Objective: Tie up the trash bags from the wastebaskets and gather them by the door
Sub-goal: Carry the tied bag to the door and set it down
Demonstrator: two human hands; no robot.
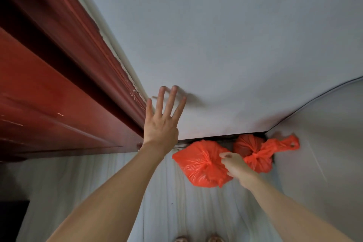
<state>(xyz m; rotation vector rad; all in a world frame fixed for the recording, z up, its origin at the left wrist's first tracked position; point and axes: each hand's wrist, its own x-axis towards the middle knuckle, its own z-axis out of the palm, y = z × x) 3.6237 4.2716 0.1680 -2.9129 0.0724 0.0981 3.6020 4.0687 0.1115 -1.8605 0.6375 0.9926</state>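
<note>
The right hand's fingers (225, 156) curl onto the knotted top of the near red bag (200, 165), and the right hand (236, 167) reaches down from the lower right of the view to grip it there. This bag sits on the pale floor (169, 202) at the foot of the white wall (216, 45). Just beside it, tucked into the corner, lies a second red bag (253, 151), also tied, with its loose handle ends trailing to the right. The left hand (161, 124) is raised with its fingers (172, 100) straight and spread apart, fingertips against the wall, close to the dark red door (49, 94) and its frame. Two feet (196, 238) show at the bottom edge.
</note>
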